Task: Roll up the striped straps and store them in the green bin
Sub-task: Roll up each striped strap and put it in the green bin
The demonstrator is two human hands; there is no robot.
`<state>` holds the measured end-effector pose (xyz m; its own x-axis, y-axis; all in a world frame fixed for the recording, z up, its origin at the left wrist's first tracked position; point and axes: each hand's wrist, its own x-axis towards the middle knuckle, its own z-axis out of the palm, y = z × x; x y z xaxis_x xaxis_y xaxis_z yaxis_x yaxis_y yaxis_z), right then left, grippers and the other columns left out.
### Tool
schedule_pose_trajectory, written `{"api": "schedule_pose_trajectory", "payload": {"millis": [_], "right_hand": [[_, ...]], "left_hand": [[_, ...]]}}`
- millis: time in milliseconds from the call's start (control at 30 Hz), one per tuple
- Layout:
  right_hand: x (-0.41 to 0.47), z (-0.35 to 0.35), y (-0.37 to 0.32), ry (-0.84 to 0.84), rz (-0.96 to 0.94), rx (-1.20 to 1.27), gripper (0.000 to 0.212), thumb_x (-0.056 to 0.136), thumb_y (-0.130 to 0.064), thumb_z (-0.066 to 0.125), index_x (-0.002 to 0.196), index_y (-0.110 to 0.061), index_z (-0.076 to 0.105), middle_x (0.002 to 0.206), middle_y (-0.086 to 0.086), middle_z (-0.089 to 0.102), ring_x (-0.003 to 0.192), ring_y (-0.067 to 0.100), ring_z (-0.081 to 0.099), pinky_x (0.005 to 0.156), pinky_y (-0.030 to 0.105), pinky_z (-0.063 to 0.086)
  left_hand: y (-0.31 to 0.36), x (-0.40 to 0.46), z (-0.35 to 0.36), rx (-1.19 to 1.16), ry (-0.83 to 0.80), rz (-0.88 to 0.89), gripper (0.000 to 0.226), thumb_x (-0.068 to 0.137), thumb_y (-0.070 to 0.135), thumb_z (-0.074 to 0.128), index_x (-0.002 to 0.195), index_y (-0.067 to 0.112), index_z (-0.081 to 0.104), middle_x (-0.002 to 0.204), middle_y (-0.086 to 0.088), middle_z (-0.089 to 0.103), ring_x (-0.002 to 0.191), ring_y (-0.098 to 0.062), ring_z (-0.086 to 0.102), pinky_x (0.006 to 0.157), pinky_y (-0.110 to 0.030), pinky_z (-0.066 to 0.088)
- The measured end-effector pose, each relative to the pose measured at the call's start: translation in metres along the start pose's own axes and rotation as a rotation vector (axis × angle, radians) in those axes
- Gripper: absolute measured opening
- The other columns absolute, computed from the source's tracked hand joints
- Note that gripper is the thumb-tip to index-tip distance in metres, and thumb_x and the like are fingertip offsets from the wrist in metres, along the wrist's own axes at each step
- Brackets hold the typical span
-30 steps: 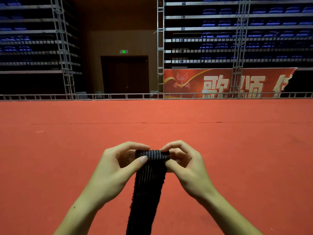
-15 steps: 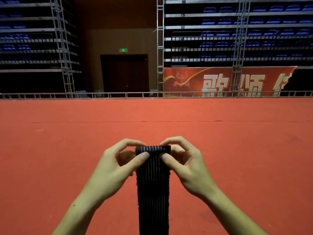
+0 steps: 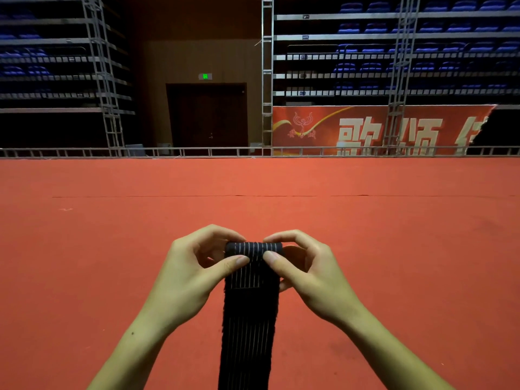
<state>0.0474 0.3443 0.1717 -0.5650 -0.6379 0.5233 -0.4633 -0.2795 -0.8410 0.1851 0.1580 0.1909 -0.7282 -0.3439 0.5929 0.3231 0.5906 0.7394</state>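
Ahead of you, a red banner (image 3: 380, 130) hangs along the foot of the right-hand seating stand, behind the metal railing (image 3: 253, 151). On it you can read two large pale characters, 歌颂, with a truss upright crossing the second one; a third character is cut off where the banner's torn right end stops. Near the banner's left end there is a small emblem with tiny characters under it, too small for you to read. Above the dark doorway (image 3: 206, 115) a green lit exit sign (image 3: 205, 76) shows only a pictogram.
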Motion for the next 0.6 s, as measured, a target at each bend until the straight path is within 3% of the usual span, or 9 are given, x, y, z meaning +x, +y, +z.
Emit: {"api": "schedule_pose_trajectory", "payload": {"millis": [100,200,300,400,600], "right_hand": [[-0.001,0.001,0.000,0.007,-0.033,-0.010,0.016,0.102,-0.012,0.073,0.117,-0.018,0.072,0.099,0.011,0.079,0.088,0.024,0.076,0.067,0.044,0.064],[-0.002,0.000,0.001,0.003,-0.057,0.007,0.017,0.103,-0.010,0.071,0.119,-0.016,0.070,0.099,0.014,0.079,0.091,0.037,0.077,0.073,0.056,0.062],[-0.002,0.001,0.002,0.015,-0.075,0.010,0.020,0.102,-0.004,0.071,0.117,-0.017,0.071,0.096,0.011,0.079,0.086,0.028,0.076,0.074,0.046,0.062],[0.000,0.003,0.006,0.046,-0.090,0.002,0.032,0.096,0.009,0.070,0.109,-0.020,0.074,0.099,0.005,0.079,0.086,0.019,0.072,0.076,0.033,0.057],[-0.003,0.003,0.012,0.040,-0.071,0.020,0.041,0.092,0.018,0.065,0.101,-0.021,0.075,0.104,0.009,0.077,0.091,0.024,0.073,0.072,0.040,0.059]], "left_hand": [[0.000,-0.003,0.000,-0.045,-0.019,-0.007,0.025,0.087,0.026,0.090,0.108,0.025,0.077,0.096,-0.003,0.081,0.085,-0.024,0.073,0.076,-0.037,0.060],[0.000,-0.005,0.001,-0.096,-0.045,-0.064,0.023,0.090,0.026,0.086,0.111,0.023,0.076,0.096,-0.007,0.081,0.085,-0.032,0.074,0.075,-0.042,0.062],[0.000,-0.006,0.003,-0.121,-0.081,-0.123,0.021,0.091,0.040,0.076,0.108,0.029,0.077,0.088,-0.008,0.080,0.075,-0.015,0.069,0.070,-0.033,0.059],[-0.002,-0.006,0.005,-0.147,-0.078,-0.158,0.032,0.098,0.050,0.068,0.109,0.022,0.078,0.088,-0.010,0.080,0.077,-0.016,0.070,0.070,-0.036,0.061],[0.000,-0.004,0.007,-0.171,-0.054,-0.116,0.023,0.089,0.032,0.078,0.108,0.018,0.080,0.090,-0.010,0.081,0.075,-0.009,0.069,0.064,-0.024,0.054]]}}
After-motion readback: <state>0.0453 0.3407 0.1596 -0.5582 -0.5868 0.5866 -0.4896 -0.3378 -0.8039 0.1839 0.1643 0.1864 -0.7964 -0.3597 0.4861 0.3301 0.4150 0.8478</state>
